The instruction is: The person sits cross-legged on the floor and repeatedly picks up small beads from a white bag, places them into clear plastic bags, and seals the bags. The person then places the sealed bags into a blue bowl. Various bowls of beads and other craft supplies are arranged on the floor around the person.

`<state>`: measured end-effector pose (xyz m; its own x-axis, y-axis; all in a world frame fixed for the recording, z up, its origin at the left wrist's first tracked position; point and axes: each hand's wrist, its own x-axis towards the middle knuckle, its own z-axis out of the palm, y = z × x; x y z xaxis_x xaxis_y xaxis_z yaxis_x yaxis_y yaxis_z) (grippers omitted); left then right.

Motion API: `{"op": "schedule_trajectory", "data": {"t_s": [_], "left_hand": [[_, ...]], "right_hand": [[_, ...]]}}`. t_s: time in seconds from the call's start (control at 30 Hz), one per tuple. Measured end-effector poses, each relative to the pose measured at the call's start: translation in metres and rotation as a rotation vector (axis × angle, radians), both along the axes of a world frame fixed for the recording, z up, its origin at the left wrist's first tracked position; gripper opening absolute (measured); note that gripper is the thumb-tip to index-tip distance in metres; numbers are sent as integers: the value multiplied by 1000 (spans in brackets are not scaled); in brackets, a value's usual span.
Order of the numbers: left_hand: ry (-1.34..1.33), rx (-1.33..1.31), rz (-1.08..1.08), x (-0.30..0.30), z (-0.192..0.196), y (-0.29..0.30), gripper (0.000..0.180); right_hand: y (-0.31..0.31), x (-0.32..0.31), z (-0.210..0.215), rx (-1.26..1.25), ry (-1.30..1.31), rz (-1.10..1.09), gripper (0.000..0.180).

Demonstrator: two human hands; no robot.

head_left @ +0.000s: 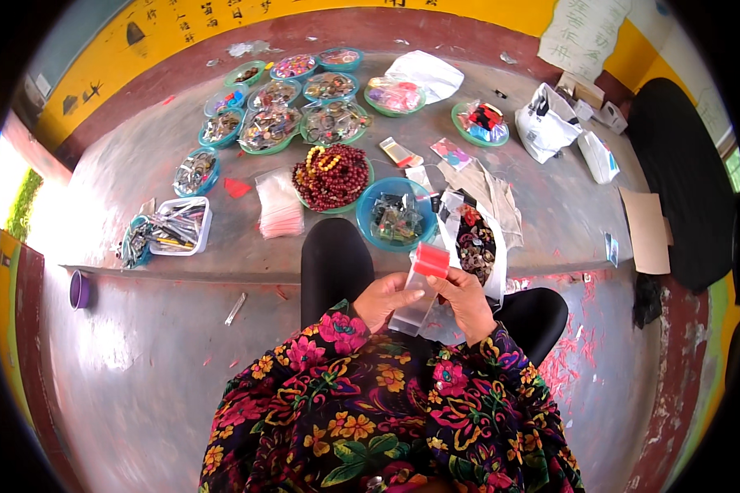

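Note:
Above my lap, both hands pinch a small clear plastic bag (pixel 413 315) with a red band at its far end. My left hand (pixel 380 302) grips its left side, thumb on top. My right hand (pixel 465 306) closes on its right edge, just below the red part. Whether anything is inside the bag cannot be made out. Just beyond sits a blue basin (pixel 368 215) of small packaged items. Beside it, a white bag (pixel 497 289) lies open with dark and reddish small pieces in it. A bowl heaped with dark red bead strings (pixel 334 177) stands farther left.
A stack of clear bags with pinkish ends (pixel 280 215) lies left of the beads. A white tray of pens (pixel 206 230) is farther left. Several bowls of packaged trinkets (pixel 271 129) fill the back. Red scraps (pixel 569 345) litter the lower floor at right.

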<state>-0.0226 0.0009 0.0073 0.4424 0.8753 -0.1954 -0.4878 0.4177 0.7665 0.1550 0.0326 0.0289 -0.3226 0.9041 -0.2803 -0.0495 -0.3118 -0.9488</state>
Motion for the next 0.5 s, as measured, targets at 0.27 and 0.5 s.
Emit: {"op": "schedule_trajectory", "data": {"t_s": [0.27,0.5], "left_hand": [[-161,-155,342,-5,-3,9,22],[-182,-9,506,4,1,11,29]], "right_hand": [[-6,4,-7,13,-93,93,35],[-14,-5,-4,-94,-43,95,30]]}}
